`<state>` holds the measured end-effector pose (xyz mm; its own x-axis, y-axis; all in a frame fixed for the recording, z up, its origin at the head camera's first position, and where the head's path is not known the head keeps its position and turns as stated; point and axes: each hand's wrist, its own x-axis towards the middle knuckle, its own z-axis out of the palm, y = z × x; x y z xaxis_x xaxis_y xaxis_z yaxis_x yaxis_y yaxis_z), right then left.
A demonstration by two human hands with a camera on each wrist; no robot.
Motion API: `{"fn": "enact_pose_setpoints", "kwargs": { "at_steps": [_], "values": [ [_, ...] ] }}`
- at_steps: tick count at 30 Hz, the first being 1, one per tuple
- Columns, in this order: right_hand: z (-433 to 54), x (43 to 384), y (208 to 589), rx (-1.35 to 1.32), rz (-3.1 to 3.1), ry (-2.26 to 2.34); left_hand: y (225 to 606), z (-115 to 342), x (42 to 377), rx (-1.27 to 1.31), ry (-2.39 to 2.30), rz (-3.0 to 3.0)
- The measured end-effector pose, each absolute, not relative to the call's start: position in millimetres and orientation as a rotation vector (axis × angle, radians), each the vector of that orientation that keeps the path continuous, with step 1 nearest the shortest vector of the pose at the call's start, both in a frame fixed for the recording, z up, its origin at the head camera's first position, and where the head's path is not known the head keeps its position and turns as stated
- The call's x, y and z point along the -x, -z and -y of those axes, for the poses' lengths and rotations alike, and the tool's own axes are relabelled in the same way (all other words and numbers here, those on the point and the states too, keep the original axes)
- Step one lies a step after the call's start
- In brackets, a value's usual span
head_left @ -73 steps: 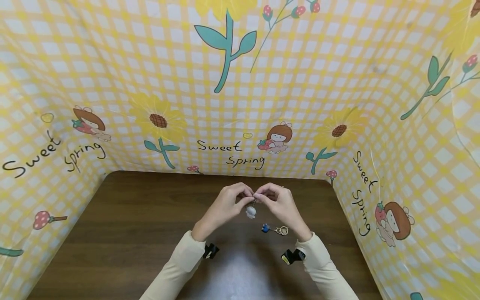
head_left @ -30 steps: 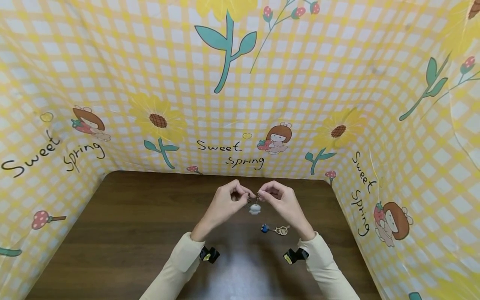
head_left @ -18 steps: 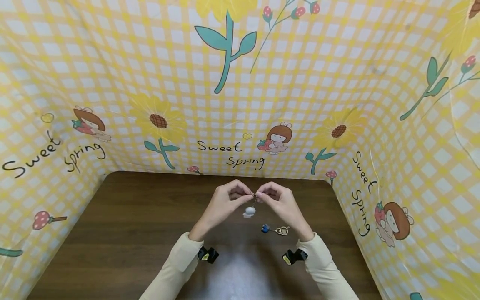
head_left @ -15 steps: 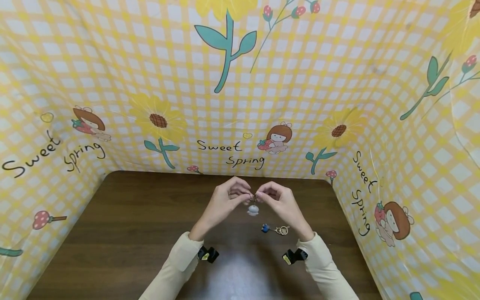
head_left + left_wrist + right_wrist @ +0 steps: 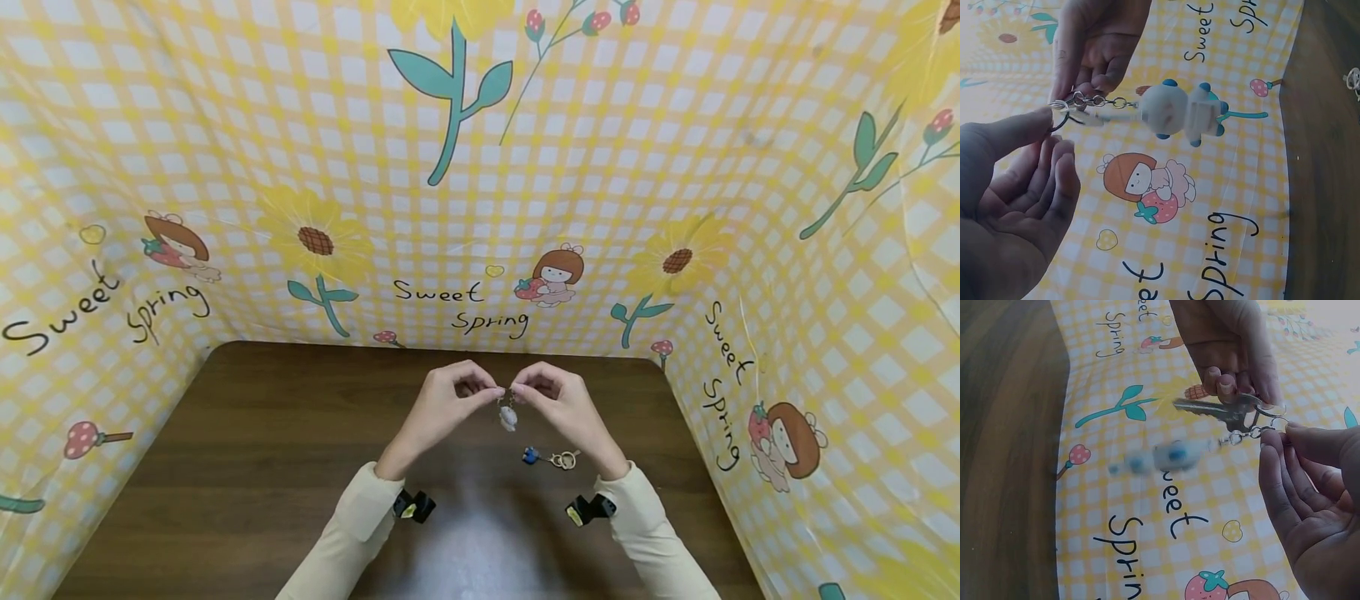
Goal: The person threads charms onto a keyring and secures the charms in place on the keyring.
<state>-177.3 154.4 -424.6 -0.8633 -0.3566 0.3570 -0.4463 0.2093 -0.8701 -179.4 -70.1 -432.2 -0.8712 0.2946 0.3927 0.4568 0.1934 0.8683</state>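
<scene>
Both hands are raised over the table with their fingertips close together. The left hand [image 5: 448, 402] pinches a metal key ring [image 5: 1064, 123] between thumb and forefinger. On that ring hangs a silver key [image 5: 1210, 410], clearest in the right wrist view. The right hand [image 5: 555, 397] pinches the end of a short chain [image 5: 1237, 437] right beside the ring. From the chain dangles a small white keychain figure [image 5: 1165, 110] with blue ears and feet, blurred in the right wrist view. Fingertips partly hide where chain and ring meet.
A second keychain lies on the brown wooden table [image 5: 300, 475] below the right hand, with a blue figure [image 5: 531, 456] and gold rings [image 5: 564, 461]. Yellow-checked cloth walls [image 5: 442, 225] stand behind and on both sides.
The white figure has swung and turned on its chain. The left hand's fingertips have shifted about the ring, apart and together again; the right hand has stayed nearly still.
</scene>
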Motion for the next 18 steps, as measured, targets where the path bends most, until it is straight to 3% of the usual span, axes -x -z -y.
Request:
{"fn": "enact_pose_setpoints", "kwargs": {
  "at_steps": [18],
  "values": [
    [-156.1, 180.4, 425.6, -0.725, 2.382, -1.747, 428.4, 73.9, 181.7, 0.889, 2.022, 2.379]
  ]
}}
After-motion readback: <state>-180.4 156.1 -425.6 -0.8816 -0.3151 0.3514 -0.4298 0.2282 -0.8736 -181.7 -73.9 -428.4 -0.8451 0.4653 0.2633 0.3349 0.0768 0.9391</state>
